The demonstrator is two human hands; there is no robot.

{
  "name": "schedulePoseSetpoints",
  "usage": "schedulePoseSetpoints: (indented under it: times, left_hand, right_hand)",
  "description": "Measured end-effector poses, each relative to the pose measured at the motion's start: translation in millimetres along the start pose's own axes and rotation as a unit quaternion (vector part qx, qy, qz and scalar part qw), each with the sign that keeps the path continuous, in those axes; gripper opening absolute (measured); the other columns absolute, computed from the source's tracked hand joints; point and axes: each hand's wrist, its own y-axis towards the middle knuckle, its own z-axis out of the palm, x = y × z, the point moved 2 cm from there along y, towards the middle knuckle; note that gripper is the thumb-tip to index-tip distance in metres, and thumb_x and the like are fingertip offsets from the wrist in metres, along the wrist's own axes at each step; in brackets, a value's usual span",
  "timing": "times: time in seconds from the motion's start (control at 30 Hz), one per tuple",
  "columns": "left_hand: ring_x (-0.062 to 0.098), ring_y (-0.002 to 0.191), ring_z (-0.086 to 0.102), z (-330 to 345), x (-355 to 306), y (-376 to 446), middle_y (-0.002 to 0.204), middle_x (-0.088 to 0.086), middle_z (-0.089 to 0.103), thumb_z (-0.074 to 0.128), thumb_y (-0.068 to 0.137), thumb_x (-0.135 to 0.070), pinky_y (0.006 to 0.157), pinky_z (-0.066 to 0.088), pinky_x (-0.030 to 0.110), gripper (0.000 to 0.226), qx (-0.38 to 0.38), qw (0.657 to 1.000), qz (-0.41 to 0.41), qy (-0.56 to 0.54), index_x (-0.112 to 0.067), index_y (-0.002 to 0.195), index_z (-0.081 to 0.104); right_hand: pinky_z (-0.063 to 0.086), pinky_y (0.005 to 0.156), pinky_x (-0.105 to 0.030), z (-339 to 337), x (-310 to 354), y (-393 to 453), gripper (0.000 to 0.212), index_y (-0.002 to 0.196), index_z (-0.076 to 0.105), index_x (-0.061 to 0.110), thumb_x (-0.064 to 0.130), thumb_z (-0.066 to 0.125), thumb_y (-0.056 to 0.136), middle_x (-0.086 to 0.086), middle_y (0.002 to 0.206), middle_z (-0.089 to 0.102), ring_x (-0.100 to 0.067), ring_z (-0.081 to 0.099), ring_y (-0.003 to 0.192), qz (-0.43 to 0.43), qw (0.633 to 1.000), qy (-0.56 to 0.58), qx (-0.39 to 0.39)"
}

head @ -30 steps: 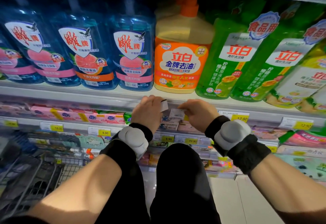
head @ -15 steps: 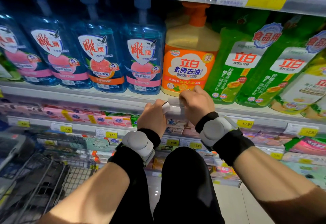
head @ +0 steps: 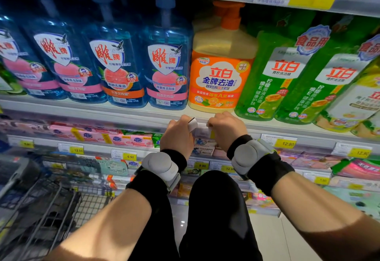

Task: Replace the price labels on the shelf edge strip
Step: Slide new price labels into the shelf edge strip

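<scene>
Both hands work at the shelf edge strip (head: 127,119), below the orange detergent bottle (head: 221,75). Left hand (head: 177,137) pinches a small white price label (head: 192,124). Right hand (head: 227,130) is clenched against the strip; its contents cannot be told.

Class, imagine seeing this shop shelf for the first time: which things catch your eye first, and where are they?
The orange bottle stands mid-shelf, between blue bottles on its left and green ones on its right. Just below it, the left hand and right hand pinch a small label at the shelf edge strip.
</scene>
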Motion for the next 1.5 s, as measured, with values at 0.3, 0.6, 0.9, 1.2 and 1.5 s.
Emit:
schedulePoseSetpoints:
  times: [0.3,0.6,0.9,1.2,1.5]
  left_hand:
    - [0.037,0.095,0.058,5,4,8,0.103,0.019,0.061,0.046,0.094,-0.016,0.076,0.050,0.040,0.021,-0.019,0.999,0.028,-0.007,-0.012,0.113,0.053]
    - [0.023,0.079,0.052,-15,4,17,0.082,0.006,0.055,0.041,0.090,-0.031,0.065,0.040,0.026,0.026,0.029,0.927,-0.050,-0.372,-0.013,0.097,0.059]
    - [0.017,0.071,0.057,-49,48,-6,0.101,0.008,0.063,0.052,0.093,-0.028,0.060,0.052,0.028,0.020,0.054,0.752,-0.247,-0.608,-0.016,0.101,0.066]
    - [0.017,0.058,0.065,-64,114,-3,0.072,0.008,0.068,0.042,0.098,-0.032,0.049,0.051,0.021,0.036,0.030,0.703,-0.245,-0.667,-0.006,0.114,0.060]
    - [0.013,0.040,0.050,-74,152,23,0.037,-0.006,0.057,0.050,0.090,-0.021,0.041,0.038,0.015,0.020,-0.117,0.779,-0.295,-0.541,-0.007,0.089,0.064]
  right_hand:
    - [0.048,0.086,-0.038,-7,1,1,0.036,0.120,0.057,0.008,0.000,0.043,0.088,-0.013,0.120,0.056,-0.033,0.053,0.112,-0.006,0.996,-0.018,0.093]
    - [0.037,0.053,-0.019,-14,35,-1,0.013,0.081,0.058,0.008,-0.002,0.050,0.085,-0.006,0.069,0.055,-0.010,0.053,0.060,0.154,0.849,0.506,-0.009]
    - [0.031,0.032,-0.004,-15,108,18,0.047,0.054,0.036,0.011,-0.027,0.049,0.078,0.005,0.035,0.041,0.006,0.038,0.024,0.090,0.706,0.693,0.114]
    - [0.047,0.044,-0.016,5,152,56,0.010,0.060,0.058,0.005,-0.004,0.059,0.062,0.005,0.040,0.062,-0.005,0.056,0.037,0.057,0.686,0.711,0.144]
    - [0.048,0.079,-0.061,11,152,78,0.025,0.071,0.050,-0.004,0.016,0.048,0.086,-0.022,0.069,0.048,-0.053,0.055,0.085,0.096,0.850,0.513,0.071]
